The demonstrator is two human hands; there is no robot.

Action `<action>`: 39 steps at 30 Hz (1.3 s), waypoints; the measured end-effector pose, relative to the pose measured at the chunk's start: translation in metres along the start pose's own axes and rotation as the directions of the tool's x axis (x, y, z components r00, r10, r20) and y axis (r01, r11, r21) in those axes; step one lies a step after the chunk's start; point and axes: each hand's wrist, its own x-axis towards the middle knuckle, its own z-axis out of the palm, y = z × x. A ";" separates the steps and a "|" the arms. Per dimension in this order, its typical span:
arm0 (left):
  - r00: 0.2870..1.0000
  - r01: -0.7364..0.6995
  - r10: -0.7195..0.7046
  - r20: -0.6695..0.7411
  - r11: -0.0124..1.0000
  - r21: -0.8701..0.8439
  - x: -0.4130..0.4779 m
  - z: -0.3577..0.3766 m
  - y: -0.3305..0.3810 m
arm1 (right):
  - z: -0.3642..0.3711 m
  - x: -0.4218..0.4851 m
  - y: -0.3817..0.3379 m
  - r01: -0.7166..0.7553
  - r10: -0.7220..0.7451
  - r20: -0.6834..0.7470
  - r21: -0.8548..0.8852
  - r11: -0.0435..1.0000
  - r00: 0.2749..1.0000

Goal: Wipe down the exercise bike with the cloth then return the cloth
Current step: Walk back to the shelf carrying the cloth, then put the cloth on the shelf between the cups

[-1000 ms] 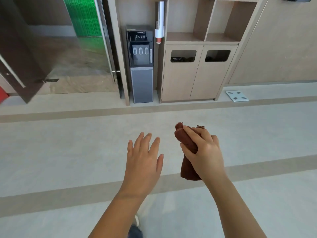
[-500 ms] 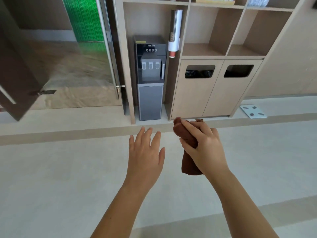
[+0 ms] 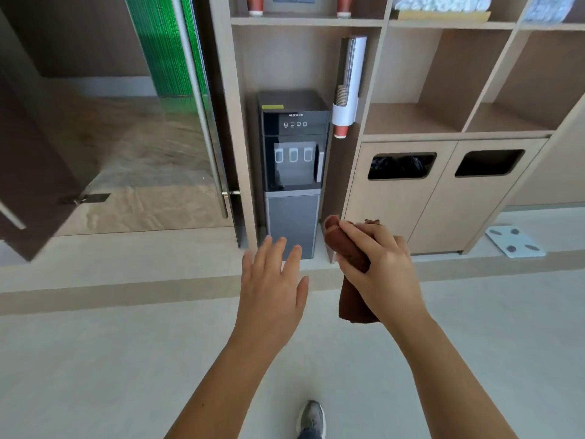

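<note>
The right grip (image 3: 383, 274) clutched the bunched cloth (image 3: 348, 248), long axis running twelve to six, shelves (image 3: 411, 122) at one o'clock beyond; the left grip (image 3: 272, 286) spread open, empty.

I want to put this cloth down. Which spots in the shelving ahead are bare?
Above the bin doors, the left cubby beside the cup dispenser and the right cubby past the divider look bare. Higher up it is crowded: red cups over the water dispenser, wrapped packs further right. The right hand grips the cloth; the left hand is open.
</note>
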 end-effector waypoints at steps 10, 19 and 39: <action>0.992 -0.035 0.035 -0.118 0.999 0.008 0.213 0.013 -0.008 | 0.038 0.212 0.056 0.080 -0.079 -0.066 0.005 0.997 0.995; 0.971 -0.106 0.104 -0.215 0.994 0.000 0.361 0.024 -0.045 | 0.094 0.339 0.073 0.102 -0.103 -0.110 -0.022 0.995 0.989; 0.831 -0.340 0.282 -0.480 0.940 -0.036 0.686 -0.015 -0.137 | 0.159 0.636 0.071 0.107 -0.137 -0.250 -0.131 0.986 0.958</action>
